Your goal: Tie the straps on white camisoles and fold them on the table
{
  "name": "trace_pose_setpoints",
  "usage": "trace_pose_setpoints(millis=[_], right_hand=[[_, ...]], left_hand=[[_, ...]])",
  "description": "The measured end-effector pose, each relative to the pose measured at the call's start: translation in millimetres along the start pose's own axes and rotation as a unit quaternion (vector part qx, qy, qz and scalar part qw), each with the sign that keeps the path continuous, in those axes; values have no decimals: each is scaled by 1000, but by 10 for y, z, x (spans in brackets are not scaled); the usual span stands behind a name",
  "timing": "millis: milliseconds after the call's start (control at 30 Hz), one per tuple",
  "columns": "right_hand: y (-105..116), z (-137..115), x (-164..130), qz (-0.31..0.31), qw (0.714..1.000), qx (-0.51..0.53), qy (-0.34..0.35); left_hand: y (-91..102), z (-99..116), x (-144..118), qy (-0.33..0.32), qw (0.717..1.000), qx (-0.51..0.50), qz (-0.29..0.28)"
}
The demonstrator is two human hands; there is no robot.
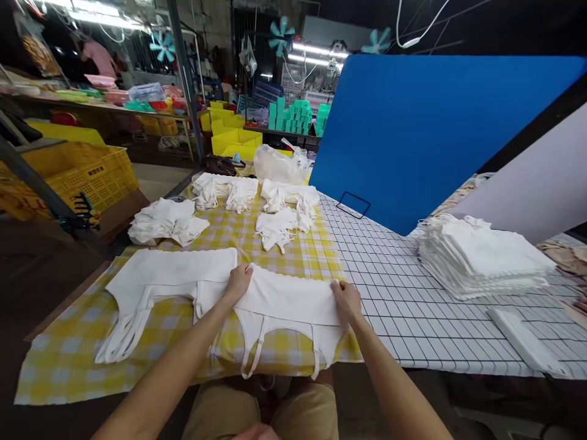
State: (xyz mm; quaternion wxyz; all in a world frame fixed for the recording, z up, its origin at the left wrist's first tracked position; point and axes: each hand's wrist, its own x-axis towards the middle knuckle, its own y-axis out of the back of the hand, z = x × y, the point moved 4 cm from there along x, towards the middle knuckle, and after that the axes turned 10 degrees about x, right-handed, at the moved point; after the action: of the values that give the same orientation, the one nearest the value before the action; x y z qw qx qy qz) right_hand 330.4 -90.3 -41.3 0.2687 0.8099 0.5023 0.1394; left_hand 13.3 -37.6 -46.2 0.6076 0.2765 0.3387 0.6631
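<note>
A white strappy camisole (293, 299) lies stretched flat in front of me, its straps toward my lap. My left hand (239, 282) pinches its upper left corner, and my right hand (347, 299) grips the upper right one. Just left of it, another white camisole (178, 267) is spread out on the yellow checked cloth (68, 360), partly under my left forearm. A loose white garment (277, 227) rests beyond my hands. Farther back are two folded white stacks (224, 190), and a crumpled white heap (167, 221) sits to the left.
On the right, a tall white garment pile (486, 256) stands on a grid-patterned cloth (389, 305), with a white flat bar (527, 342) nearer the edge. A large blue board (426, 134) leans behind. A yellow crate (92, 177) and a metal post (183, 73) stand left.
</note>
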Motion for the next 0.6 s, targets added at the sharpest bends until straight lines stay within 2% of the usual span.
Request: trace_pose_setpoints(millis=[100, 167, 300, 433, 600], right_hand=[[81, -63, -51, 13, 999, 20, 24], [166, -138, -99, 19, 998, 53, 42], [387, -393, -231, 28, 978, 189, 89], [656, -790, -362, 51, 959, 240, 144], [896, -1421, -385, 56, 936, 265, 226]], left_hand=[[63, -3, -62, -9, 999, -17, 31], [151, 17, -133, -38, 995, -67, 69], [419, 92, -305, -93, 964, -198, 152], [801, 207, -392, -114, 939, -252, 204], [1444, 363, -334, -176, 914, -262, 257]])
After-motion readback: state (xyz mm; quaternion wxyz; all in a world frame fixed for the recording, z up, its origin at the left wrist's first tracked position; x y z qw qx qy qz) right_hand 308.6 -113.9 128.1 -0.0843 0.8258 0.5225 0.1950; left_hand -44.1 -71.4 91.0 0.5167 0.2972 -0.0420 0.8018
